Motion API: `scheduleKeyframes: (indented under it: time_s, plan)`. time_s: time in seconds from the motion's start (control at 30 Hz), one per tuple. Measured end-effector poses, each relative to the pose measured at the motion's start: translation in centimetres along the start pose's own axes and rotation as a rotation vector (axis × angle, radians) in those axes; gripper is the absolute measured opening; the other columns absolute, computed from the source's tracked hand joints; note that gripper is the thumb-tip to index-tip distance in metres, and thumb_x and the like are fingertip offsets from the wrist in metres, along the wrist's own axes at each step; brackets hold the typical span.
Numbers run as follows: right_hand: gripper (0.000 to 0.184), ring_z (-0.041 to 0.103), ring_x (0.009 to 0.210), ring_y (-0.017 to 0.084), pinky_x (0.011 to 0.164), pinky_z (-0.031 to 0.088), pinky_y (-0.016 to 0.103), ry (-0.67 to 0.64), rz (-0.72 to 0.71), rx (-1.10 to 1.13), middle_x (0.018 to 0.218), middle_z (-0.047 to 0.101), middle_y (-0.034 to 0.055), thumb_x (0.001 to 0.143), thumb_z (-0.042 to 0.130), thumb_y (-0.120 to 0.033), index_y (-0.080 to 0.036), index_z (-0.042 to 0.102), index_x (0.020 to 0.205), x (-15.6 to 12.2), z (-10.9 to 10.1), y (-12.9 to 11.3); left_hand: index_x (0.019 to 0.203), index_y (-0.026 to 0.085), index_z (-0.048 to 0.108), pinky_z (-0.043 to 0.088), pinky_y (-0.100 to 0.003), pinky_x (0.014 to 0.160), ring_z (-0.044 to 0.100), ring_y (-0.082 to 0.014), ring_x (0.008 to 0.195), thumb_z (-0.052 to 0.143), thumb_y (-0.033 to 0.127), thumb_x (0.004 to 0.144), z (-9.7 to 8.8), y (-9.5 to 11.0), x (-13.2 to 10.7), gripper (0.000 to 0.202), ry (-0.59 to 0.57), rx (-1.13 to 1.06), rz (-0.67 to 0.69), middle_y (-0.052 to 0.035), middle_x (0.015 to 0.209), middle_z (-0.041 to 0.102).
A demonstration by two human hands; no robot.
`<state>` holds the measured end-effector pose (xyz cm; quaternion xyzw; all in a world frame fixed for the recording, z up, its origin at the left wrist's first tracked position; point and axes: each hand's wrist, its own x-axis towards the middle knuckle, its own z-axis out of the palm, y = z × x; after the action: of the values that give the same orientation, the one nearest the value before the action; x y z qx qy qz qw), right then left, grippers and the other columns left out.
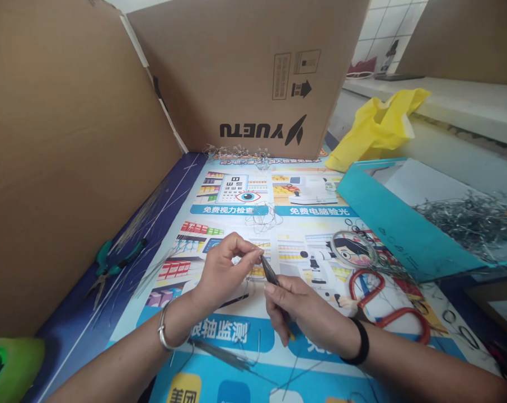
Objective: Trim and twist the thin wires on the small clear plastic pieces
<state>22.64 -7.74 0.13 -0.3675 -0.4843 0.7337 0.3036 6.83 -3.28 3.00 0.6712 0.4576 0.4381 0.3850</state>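
My right hand [289,305] is wrapped round a pair of pliers [270,272], dark jaws pointing up and left, with a bit of yellow handle showing below. The fingers of my left hand [228,268] are pinched together at the tip of the jaws. Thin wire seems to run under this hand, but what the pinch holds is too small to make out. Just beyond both hands, a loose tangle of bent wire [264,217] lies on the printed sheet [232,305]. Closer to me lies a bundle of straight wires [222,354].
Scissors with red handles [365,288] lie right, beside a roll of clear tape [354,249]. A teal box [404,235] holds many wire pieces [472,221]. Teal-handled pliers [111,266] lie left. Cardboard walls [236,73] stand behind and left. A yellow bag [371,131] sits back right.
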Motion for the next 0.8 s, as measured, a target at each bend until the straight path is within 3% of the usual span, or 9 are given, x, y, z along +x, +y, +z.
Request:
scheduleKeyframes:
  time_s: [0.27,0.5,0.8]
  plan:
    - [0.041,0.038,0.031,0.005,0.034,0.028,0.017,-0.022,0.047,-0.105,0.040,0.044,-0.0071,0.081,0.047,-0.055,-0.018,0.042,0.066,-0.2,-0.7,-0.1,0.071,0.016,0.054,0.048,-0.024,0.065,0.060,-0.0111,0.070,0.062,0.019,0.077,-1.3,-0.2,0.6,0.011,-0.071,0.079,0.134,-0.0013,0.073,0.063]
    - [0.041,0.038,0.033,0.005,0.035,0.028,0.017,-0.012,0.038,-0.242,0.043,0.044,-0.0066,0.082,0.044,-0.056,-0.018,0.041,0.066,-0.3,-0.9,-0.3,0.069,0.015,0.047,0.046,-0.020,0.053,0.058,-0.0079,0.053,0.066,0.018,0.073,-1.6,0.2,1.2,0.019,-0.163,-0.257,-0.112,0.0025,0.059,0.062]
    - [0.041,0.045,0.042,0.006,0.043,0.033,0.017,-0.015,-0.013,-0.264,0.049,0.048,-0.0043,0.084,0.044,-0.054,-0.017,0.043,0.067,-0.4,-1.2,-0.4,0.070,0.015,0.048,0.048,-0.019,0.055,0.060,-0.0080,0.056,0.066,0.019,0.073,-1.2,0.4,0.9,0.018,-0.092,-0.237,-0.102,0.0020,0.061,0.064]
